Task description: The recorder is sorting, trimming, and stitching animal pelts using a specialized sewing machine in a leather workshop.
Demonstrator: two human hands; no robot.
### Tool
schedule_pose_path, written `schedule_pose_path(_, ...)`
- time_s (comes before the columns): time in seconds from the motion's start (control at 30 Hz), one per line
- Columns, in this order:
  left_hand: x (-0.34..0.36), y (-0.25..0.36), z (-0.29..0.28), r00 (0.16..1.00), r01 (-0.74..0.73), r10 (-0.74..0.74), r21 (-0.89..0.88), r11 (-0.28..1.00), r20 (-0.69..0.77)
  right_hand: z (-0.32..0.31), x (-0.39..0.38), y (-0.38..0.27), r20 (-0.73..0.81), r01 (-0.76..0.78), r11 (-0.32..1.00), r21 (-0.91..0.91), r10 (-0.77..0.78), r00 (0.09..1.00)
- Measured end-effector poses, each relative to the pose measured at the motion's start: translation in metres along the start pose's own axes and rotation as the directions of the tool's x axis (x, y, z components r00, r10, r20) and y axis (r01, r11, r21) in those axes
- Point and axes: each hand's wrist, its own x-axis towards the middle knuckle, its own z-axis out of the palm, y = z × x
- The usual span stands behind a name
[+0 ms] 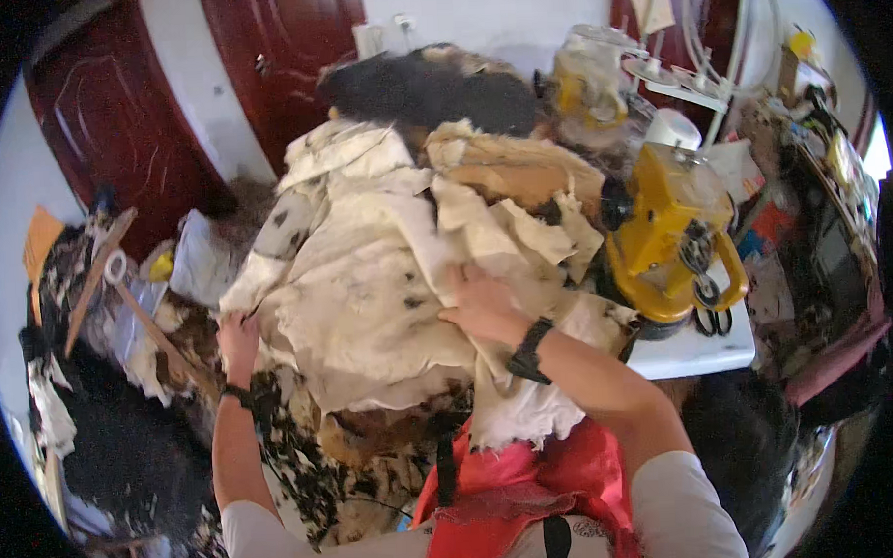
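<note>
- Left hand (pixel 238 337) fingers grasping the edge of a cream hide (pixel 358 282); right hand (pixel 479 302) pressed flat, fingers released.
- Hide spread on the worktop (pixel 700 349), seemingly mid-way through smoothing beside the yellow machine (pixel 666 232).

No clear packages, labels, screens.

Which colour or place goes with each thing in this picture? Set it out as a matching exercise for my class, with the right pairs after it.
Things:
1. left hand
2. right hand
3. machine
4. apron

Descriptions:
A. red, at the person's front
B. yellow, on the white table
C. flat on top of the pale hide
D. gripping the hide's left edge

Pairs: 1-D, 2-C, 3-B, 4-A
</note>
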Motion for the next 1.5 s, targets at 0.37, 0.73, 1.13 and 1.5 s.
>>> schedule_pose_path(0.37, 0.033, 0.081, -0.157, 0.834, -0.061, -0.235, -0.506, 0.861, -0.500, -0.116, -0.169, 0.010, -0.273, 0.405, -0.278, 0.871, 0.412, 0.869)
schedule_pose_path(0.73, -0.069, 0.401, -0.227, 0.389, -0.851, 0.912, -0.431, 0.301, -0.133, 0.003, -0.528, 0.167, 0.178, -0.791, 0.576, 0.208, 0.773, 0.609)
schedule_pose_path(1.13, -0.100, 0.437, -0.240, 0.248, -0.911, 0.968, -0.347, 0.221, -0.034, -0.056, -0.355, 0.088, -0.142, -0.144, 0.858, 0.494, 0.244, 0.959)
schedule_pose_path(1.5, -0.173, 0.433, -0.022, 0.071, -0.672, 0.997, -0.739, 0.047, -0.001, -0.048, -0.481, 0.029, -0.222, -0.480, 0.733, 0.482, 0.632, 0.743)
